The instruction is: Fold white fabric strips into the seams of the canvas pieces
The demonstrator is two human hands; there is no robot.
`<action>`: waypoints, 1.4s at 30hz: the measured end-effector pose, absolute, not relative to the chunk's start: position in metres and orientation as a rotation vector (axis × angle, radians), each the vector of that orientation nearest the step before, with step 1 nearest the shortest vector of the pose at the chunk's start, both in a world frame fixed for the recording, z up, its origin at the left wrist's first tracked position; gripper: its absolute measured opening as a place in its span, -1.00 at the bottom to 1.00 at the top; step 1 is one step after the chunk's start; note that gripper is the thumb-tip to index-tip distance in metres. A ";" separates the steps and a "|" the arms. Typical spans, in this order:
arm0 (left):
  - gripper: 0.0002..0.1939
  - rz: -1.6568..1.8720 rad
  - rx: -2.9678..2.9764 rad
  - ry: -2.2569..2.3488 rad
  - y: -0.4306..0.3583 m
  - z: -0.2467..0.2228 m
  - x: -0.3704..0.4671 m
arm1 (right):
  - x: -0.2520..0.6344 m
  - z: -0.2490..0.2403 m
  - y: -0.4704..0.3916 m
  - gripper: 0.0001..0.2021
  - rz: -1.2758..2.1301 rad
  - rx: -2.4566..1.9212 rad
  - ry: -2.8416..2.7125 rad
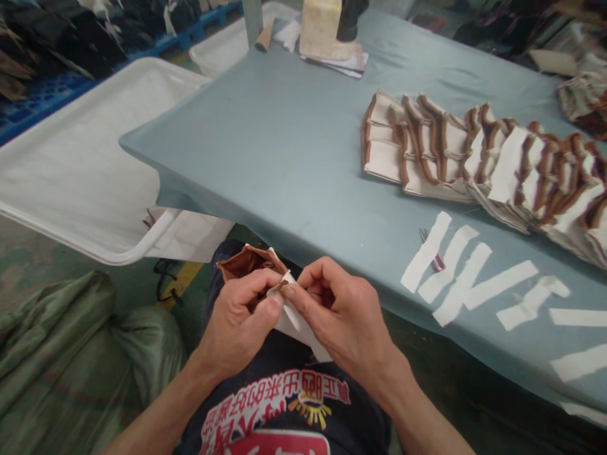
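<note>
Over my lap, my left hand (244,313) pinches the seam edge of a brown-and-white sewn fabric piece (249,260). Its brown side bulges out beyond my left knuckles. My right hand (339,309) is closed on the same edge, thumb and fingertips pressed close to my left thumb. A white strip (310,341) hangs down beneath my right fingers; whether it is part of the piece or separate I cannot tell. My fingers hide the exact spot where they meet.
A blue-green covered table (284,158) stands ahead, bearing a row of folded brown-and-white pieces (427,145), several white strips (453,268) and small purple-handled snips (438,262). At left are a white bin (95,151) and a green sack (85,366).
</note>
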State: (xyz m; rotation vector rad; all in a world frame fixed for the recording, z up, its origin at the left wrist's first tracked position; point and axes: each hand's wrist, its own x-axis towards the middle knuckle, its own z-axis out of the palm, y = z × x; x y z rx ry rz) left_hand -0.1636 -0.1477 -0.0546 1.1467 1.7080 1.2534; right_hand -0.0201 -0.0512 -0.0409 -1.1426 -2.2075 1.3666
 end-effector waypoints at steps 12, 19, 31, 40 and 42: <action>-0.77 1.169 1.109 1.695 -0.146 -0.055 -0.153 | -0.018 -0.074 -0.029 -0.55 1.828 -0.743 -2.211; -0.79 1.014 1.130 1.692 -0.148 -0.058 -0.150 | -0.019 -0.083 -0.023 -0.49 1.732 -0.422 -2.369; -0.79 0.893 1.278 1.704 -0.142 -0.057 -0.157 | -0.018 -0.088 -0.030 -0.32 1.941 -0.588 -2.280; -0.81 1.052 1.281 1.568 -0.129 -0.049 -0.175 | -0.036 -0.071 -0.023 -0.25 1.333 -0.803 -2.399; -0.78 1.089 1.320 1.546 -0.128 -0.041 -0.182 | -0.035 -0.066 -0.015 -0.25 1.251 -0.838 -2.233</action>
